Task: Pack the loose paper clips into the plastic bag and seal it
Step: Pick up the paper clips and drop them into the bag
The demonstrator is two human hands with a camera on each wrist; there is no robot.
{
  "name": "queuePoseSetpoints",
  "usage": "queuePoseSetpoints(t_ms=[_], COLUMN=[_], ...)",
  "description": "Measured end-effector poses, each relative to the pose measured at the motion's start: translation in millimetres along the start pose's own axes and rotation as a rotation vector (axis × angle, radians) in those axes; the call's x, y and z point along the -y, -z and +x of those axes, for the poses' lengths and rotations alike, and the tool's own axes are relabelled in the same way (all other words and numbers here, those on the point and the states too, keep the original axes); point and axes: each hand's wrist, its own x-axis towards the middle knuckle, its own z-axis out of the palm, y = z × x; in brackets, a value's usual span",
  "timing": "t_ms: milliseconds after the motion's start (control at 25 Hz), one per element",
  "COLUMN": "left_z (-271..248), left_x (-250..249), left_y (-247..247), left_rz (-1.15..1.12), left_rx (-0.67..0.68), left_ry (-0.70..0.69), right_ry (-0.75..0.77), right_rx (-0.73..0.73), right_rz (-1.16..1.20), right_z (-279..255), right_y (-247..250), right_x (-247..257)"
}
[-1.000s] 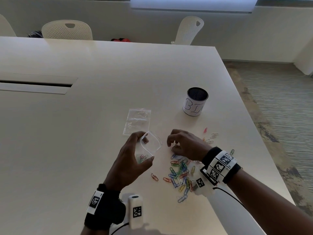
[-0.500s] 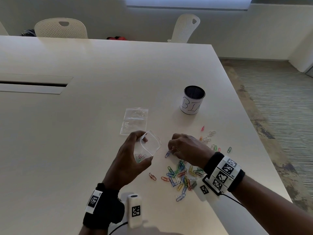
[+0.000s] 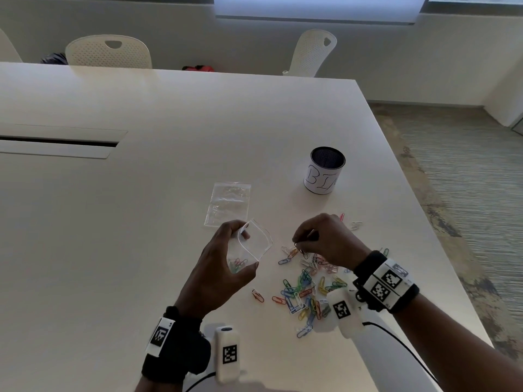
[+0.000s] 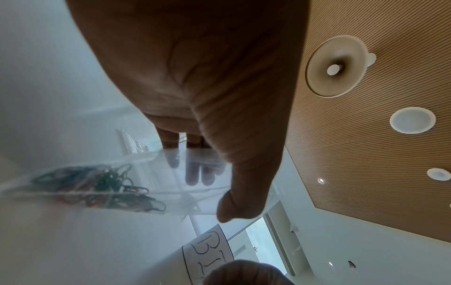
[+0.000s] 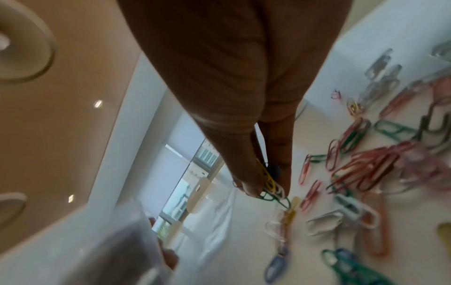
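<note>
Head view: left hand (image 3: pixel 218 267) grips the open bag (image 3: pixel 249 250); right hand (image 3: pixel 325 239), beside the bag, pinches several clips (image 5: pixel 270 185) above the pile (image 3: pixel 308 292).

Head cam sits high, looking down over both wrists at the bench (image 3: pixel 141 250). Each wrist cam hugs its palm, aimed up past the fingertips toward the ceiling. All three catch the bag (image 3: pixel 254 244) in the left hand (image 3: pixel 218 275).

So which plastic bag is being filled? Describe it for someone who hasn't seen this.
On the white table, find the black cup marked BIN. Two clear bags lie nearer the person: one flat bag, one plastic bag gripped by the left hand. Only the held one gapes open with clips inside.
</note>
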Motion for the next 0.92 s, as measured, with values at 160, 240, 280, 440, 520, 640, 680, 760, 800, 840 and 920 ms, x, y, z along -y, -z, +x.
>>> queuePoseSetpoints(t_ms=[160,240,280,440,520,640,680,760,800,840,920], left_z=[1,1,2,2,2,1,0,0,0,0,0], left_x=[1,1,1,0,-1,-1,-1,-1,-2,-2,-3], left_y=[-1,-2,-3,-4,-3,-2,-2,-1,-1,-1,0], left_rz=[-0.003,-0.012,-0.014,0.004,-0.004,0.021,0.031,0.033,0.027,0.019,0.01], left_rx=[0.007,0.012,0.014,0.02,0.02,0.001,-0.002,-0.005,-0.005,-0.004,-0.003], left_ry=[-0.002,0.002,0.001,-0.012,-0.003,-0.001,-0.003,-0.008,-0.01,-0.012,-0.013], right_ry=[-0.114,-0.118,-0.105,0.023,0.086,0.163,0.183,0.226,0.248,0.271,0.302], right_rx=[-0.006,-0.035,-0.065,-0.217,-0.255,-0.268,-0.268,-0.272,-0.28,-0.293,-0.339], right_rz=[0.342,0.509,0.6,0.759,0.691,0.503,0.457,0.391,0.36,0.331,0.28], right_z=[-13,-20,-22,-30,-30,-28,-28,-27,-27,-27,-26], right_y=[11,15,17,4,-11,-27,-28,-27,-26,-23,-18], right_x=[16,30,39,78,89,93,92,91,91,90,87])
